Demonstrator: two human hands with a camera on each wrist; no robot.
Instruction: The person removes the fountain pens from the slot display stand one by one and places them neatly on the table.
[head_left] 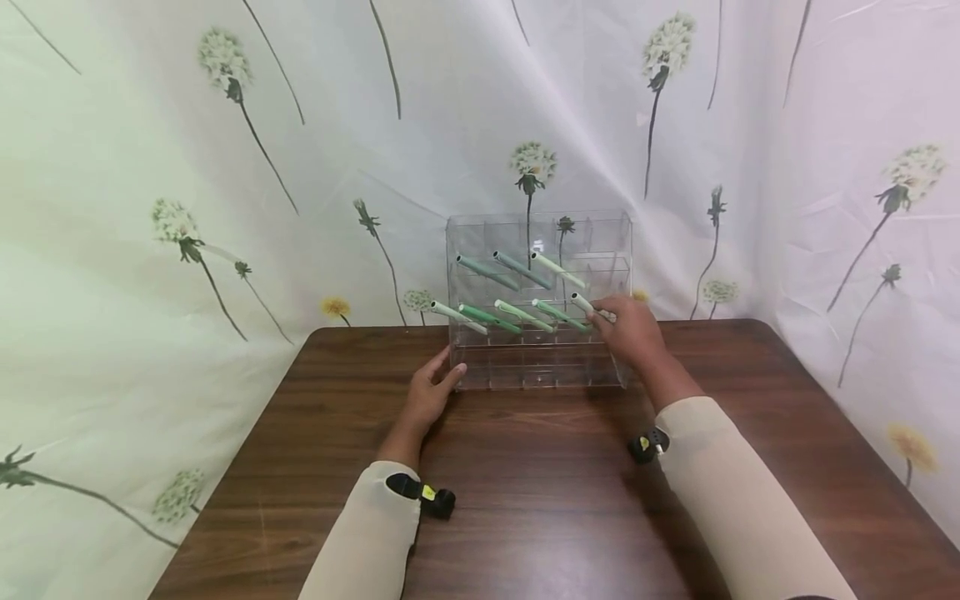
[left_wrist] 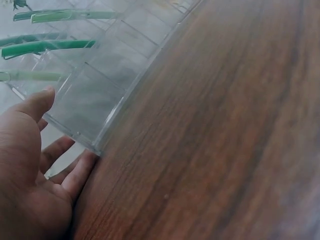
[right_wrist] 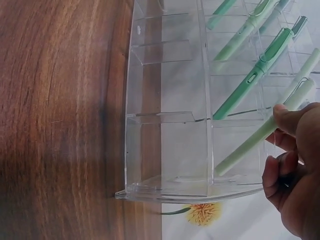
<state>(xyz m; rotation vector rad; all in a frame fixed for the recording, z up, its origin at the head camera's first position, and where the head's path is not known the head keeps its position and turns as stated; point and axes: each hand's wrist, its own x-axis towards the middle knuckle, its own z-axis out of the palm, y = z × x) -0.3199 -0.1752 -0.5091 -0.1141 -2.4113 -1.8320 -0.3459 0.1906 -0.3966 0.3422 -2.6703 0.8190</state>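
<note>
A clear plastic pen rack [head_left: 540,354] with stepped compartments stands on the table by the wall. My right hand [head_left: 630,329] pinches a pale green pen [right_wrist: 250,145] between thumb and fingers. In the right wrist view that pen leans with its lower end in the end compartment of the middle row. My left hand [head_left: 431,392] holds the rack's left side near the bottom, thumb at the front, fingers [left_wrist: 80,172] round the lower corner. Several other pens slant in the rack: a bright green pen [head_left: 487,317] in the middle row, a grey-green pen [head_left: 521,268] in the upper row.
The dark wood table [head_left: 517,492] extends in front of the rack to both sides. Behind it hangs a white cloth [head_left: 420,150] printed with dandelions. Each wrist wears a strapped black camera, one below the left hand [head_left: 438,502], the other under the right sleeve [head_left: 720,442].
</note>
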